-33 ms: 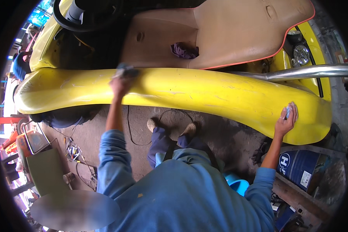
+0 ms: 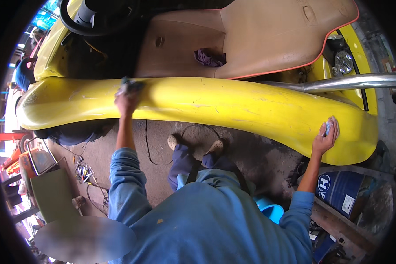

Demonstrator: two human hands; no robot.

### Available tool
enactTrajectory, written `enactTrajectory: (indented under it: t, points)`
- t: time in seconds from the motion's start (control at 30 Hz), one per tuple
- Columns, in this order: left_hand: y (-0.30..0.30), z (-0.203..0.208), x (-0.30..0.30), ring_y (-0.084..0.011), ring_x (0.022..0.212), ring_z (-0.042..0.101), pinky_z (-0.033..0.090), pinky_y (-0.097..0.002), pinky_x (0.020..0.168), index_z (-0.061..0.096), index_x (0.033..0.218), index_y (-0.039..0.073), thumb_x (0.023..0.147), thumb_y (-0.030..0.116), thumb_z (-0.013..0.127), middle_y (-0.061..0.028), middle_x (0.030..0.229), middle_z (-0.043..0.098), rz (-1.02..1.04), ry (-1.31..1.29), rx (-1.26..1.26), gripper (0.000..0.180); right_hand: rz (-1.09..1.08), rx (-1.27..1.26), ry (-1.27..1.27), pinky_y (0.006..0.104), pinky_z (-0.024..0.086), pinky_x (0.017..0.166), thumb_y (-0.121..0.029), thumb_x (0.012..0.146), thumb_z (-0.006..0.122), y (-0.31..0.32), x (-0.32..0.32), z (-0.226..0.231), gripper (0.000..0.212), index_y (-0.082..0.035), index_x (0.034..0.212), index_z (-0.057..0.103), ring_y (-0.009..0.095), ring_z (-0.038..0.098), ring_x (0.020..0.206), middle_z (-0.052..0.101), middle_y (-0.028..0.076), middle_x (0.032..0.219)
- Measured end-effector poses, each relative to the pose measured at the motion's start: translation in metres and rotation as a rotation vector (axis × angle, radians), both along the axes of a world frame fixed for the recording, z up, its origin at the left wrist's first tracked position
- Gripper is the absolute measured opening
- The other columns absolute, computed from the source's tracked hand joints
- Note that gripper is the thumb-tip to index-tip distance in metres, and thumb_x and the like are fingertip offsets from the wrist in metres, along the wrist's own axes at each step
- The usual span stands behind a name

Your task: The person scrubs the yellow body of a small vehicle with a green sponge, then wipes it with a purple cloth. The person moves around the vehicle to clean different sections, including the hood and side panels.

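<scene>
Your left hand (image 2: 126, 102) closes on a dark wad (image 2: 135, 85) atop the yellow panel (image 2: 224, 103) — how tightly, I can't tell — while your right hand (image 2: 324, 138), fingers bent, holds a pale-blue scrap (image 2: 328, 128) near its right end, both likely light, soft, best palmed from above.

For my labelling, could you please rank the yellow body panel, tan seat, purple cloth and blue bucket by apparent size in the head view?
1. Yellow body panel
2. Tan seat
3. Purple cloth and blue bucket: too alike to rank; the bucket is partly hidden.
</scene>
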State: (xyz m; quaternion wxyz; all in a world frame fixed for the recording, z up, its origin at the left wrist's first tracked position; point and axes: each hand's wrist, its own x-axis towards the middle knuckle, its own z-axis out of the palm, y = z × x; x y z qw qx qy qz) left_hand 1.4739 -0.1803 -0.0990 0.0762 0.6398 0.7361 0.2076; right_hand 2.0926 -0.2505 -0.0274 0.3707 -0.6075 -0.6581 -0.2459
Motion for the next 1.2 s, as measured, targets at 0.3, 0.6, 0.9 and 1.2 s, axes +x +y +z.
enactTrajectory:
  t: [0.3, 0.6, 0.9, 1.2]
  points:
    - [-0.096, -0.044, 0.304, -0.0411, 0.121, 0.041, 0.028, -0.0617, 0.099, 0.055, 0.111, 0.018, 0.077, 0.023, 0.053, -0.0186, 0.124, 0.049, -0.305, 0.082, 0.16, 0.034, -0.093, -0.201, 0.001, 0.043, 0.034, 0.098, -0.008, 0.08, 0.062, 0.023, -0.046, -0.015, 0.024, -0.003, 0.104, 0.062, 0.032, 0.047, 0.117, 0.056, 0.013, 0.121]
    - [-0.089, -0.099, 0.07, -0.0324, 0.111, 0.045, 0.032, -0.0492, 0.094, 0.052, 0.115, 0.01, 0.082, 0.019, 0.054, -0.0161, 0.112, 0.052, 0.256, -0.166, 0.112, 0.034, 0.008, -0.194, -0.156, 0.0453, 0.033, 0.098, -0.011, 0.083, 0.054, 0.025, -0.042, -0.006, 0.024, -0.007, 0.105, 0.062, 0.03, 0.051, 0.116, 0.059, 0.009, 0.119]
    - [-0.109, -0.115, 0.223, -0.0483, 0.112, 0.036, 0.027, -0.0534, 0.099, 0.025, 0.131, -0.01, 0.079, 0.006, 0.054, -0.0343, 0.12, 0.033, 0.789, -0.695, 0.406, 0.062, 0.015, -0.07, -0.158, 0.0424, 0.041, 0.093, -0.007, 0.083, 0.055, 0.026, -0.041, -0.009, 0.02, 0.001, 0.099, 0.063, 0.032, 0.054, 0.11, 0.062, 0.013, 0.112]
    - [-0.074, -0.125, 0.049, -0.04, 0.108, 0.049, 0.036, -0.0465, 0.092, 0.04, 0.118, -0.002, 0.091, 0.024, 0.048, -0.027, 0.117, 0.048, 1.221, -1.147, 0.416, 0.038, -0.04, -0.013, -0.11, 0.0403, 0.044, 0.09, -0.004, 0.081, 0.055, 0.018, -0.023, -0.005, 0.02, 0.004, 0.098, 0.063, 0.032, 0.056, 0.106, 0.063, 0.015, 0.109]
